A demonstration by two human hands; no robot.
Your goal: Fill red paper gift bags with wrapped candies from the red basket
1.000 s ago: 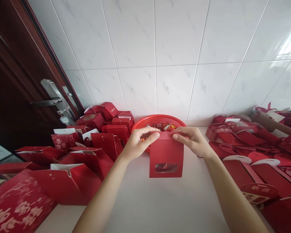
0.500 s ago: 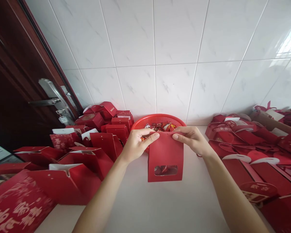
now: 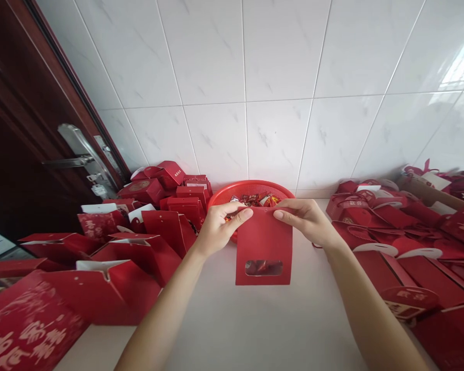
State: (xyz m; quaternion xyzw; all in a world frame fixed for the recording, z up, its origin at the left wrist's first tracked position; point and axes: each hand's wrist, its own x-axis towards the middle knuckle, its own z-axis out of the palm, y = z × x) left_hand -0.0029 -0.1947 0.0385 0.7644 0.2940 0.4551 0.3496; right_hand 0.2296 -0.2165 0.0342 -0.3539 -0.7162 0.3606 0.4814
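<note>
Between my two hands is a red paper gift box (image 3: 264,237), upright, with a clear window low on its front through which dark red wrapped pieces show. My left hand (image 3: 221,226) pinches the top left corner, thumb in front and fingers behind. At the top right corner my right hand (image 3: 306,219) pinches the same folded edge. Small holes show along that edge. Just behind the box stands a red plastic basket (image 3: 251,185) of wrapped candies (image 3: 251,200), partly hidden by my hands and the box.
Several red boxes (image 3: 112,288) crowd the left side of the white table (image 3: 263,330). More red boxes (image 3: 394,268) and a cardboard carton (image 3: 421,191) fill the right. A tiled wall (image 3: 278,139) rises behind, and a dark door with a metal handle (image 3: 77,161) is at left.
The box's lower end has risen slightly in the view and looks a little flatter to the camera. Both hands keep their pinch on its top edge. The view has shifted slightly.
</note>
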